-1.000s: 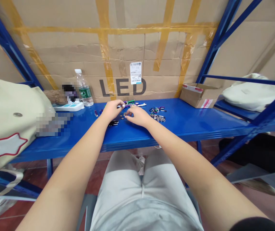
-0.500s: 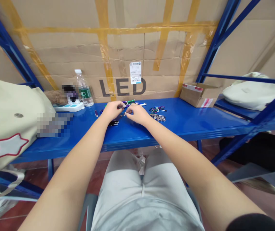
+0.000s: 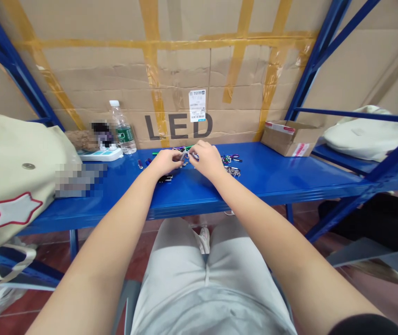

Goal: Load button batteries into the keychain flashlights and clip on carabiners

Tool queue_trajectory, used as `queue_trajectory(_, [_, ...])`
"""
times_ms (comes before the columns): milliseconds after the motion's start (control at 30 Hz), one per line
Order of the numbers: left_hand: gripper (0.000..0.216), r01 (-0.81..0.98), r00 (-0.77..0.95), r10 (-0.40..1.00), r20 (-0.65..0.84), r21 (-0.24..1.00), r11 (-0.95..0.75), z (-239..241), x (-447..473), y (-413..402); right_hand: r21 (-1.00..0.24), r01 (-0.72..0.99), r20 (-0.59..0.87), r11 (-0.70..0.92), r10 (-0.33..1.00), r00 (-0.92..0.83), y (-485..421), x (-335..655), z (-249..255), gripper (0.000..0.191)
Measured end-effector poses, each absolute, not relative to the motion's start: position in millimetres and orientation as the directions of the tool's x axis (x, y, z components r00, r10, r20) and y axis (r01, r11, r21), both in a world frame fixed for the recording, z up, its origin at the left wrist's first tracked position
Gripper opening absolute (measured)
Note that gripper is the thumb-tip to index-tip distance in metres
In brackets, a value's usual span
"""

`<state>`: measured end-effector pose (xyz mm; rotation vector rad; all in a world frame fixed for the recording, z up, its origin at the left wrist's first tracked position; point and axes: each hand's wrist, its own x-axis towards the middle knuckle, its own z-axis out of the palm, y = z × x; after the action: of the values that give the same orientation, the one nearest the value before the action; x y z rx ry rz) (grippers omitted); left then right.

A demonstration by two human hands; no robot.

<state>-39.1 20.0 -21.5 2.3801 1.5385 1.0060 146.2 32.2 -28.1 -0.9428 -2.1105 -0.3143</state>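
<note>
My left hand (image 3: 167,161) and my right hand (image 3: 207,159) meet over the blue table, fingers closed in a pinch. A small pale, silvery piece (image 3: 184,155) shows between the fingertips; its kind is too small to make out. Behind the hands lie thin pen-like sticks, one of them green (image 3: 155,153), partly hidden. Beside my right hand are a cluster of small coloured metal pieces (image 3: 233,158) and a pile of silvery ring-like parts (image 3: 234,171). Short black pieces (image 3: 166,178) lie under my left wrist, with a small purple piece (image 3: 140,164) further left.
A water bottle (image 3: 124,132) and a white power strip (image 3: 103,154) stand at the back left. A cream bag (image 3: 17,158) fills the left end. An open cardboard box (image 3: 289,138) sits at the back right. Blue frame posts (image 3: 319,58) flank the table (image 3: 272,177).
My right hand has shifted slightly right and turned, now covering part of the coloured pieces. My left hand has moved slightly right and down. The pale piece between the fingertips shows more clearly.
</note>
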Motion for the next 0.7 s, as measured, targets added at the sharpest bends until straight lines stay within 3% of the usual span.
queue_trajectory(167, [0.018,0.792,0.302,0.848,0.435,0.38,-0.477,-19.6,-37.5,17.4,-0.055,0.722,0.743,0.69,0.511,-0.432,33.5,146.1,-28.1,0.018])
queue_trajectory(267, [0.021,0.779,0.304,0.85,0.43,0.401,-0.482,-20.2,-36.8,16.7,-0.014,0.716,0.708,0.698,0.513,-0.486,31.0,146.1,-27.0,0.021])
queue_trajectory(400, [0.021,0.801,0.278,0.86,0.428,0.391,-0.453,-21.5,-39.2,19.1,-0.066,0.687,0.688,0.724,0.532,-0.494,28.8,148.3,-27.4,0.022])
queue_trajectory(533, [0.02,0.865,0.114,0.847,0.52,0.368,-0.342,-19.5,-46.5,23.3,-0.146,0.697,0.637,0.702,0.606,-0.477,35.2,143.8,-30.7,0.027])
queue_trajectory(700, [0.023,0.884,-0.043,0.809,0.586,0.399,-0.242,-15.6,-54.5,24.6,0.005,0.648,0.436,0.762,0.581,-0.687,45.0,114.9,-35.9,0.032])
